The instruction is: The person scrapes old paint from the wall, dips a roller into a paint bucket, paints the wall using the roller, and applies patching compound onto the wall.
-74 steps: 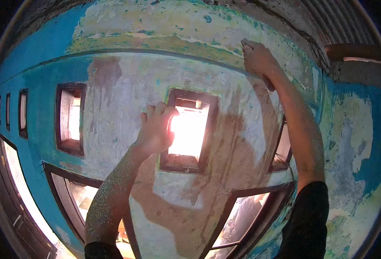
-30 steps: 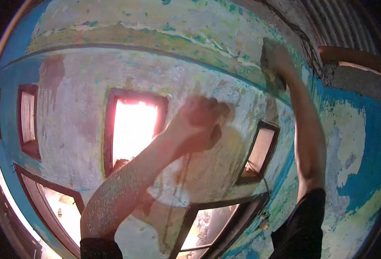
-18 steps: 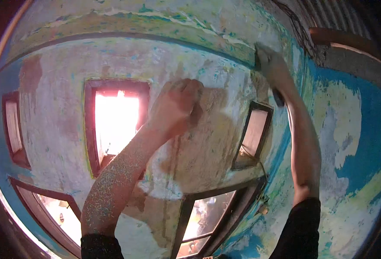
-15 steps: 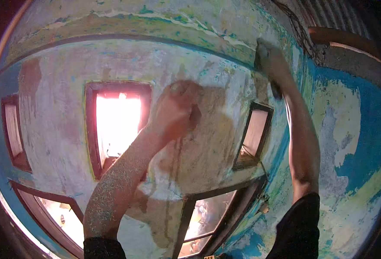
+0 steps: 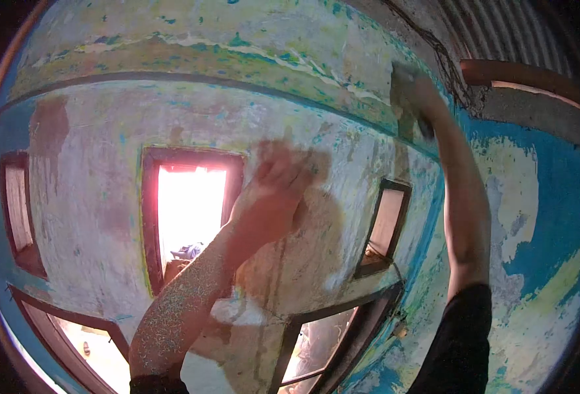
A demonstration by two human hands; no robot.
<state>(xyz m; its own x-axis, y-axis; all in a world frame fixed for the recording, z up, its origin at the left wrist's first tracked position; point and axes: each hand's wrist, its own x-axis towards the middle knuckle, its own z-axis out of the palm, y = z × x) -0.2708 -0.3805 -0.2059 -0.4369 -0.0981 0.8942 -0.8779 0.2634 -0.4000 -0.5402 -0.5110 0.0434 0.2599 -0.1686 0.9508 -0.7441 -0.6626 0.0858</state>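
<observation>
My right hand point(image 5: 422, 98), blurred, is raised to the upper right of the wall, near the ledge. It is closed around a tool whose dark handle point(image 5: 426, 127) sticks out below the fist; its working end is too blurred to tell. Lower down, my left hand point(image 5: 273, 197) is against the worn, patchy wall point(image 5: 106, 197), just right of the bright window opening point(image 5: 191, 203). Its fingers look curled and are smeared; whether something lies under them is hidden. Small pale flecks cover the left forearm.
A narrow framed opening point(image 5: 387, 226) is between the arms, and another point(image 5: 19, 213) is at the far left. Larger framed windows point(image 5: 319, 348) are below. A ledge point(image 5: 191, 77) crosses the wall. Cables point(image 5: 444, 59) and corrugated roofing point(image 5: 507, 33) are at the upper right.
The view has shifted right along the wall since the oldest frame. My left hand has gone from the window's left edge to the wall right of it. My right hand stays raised with the tool.
</observation>
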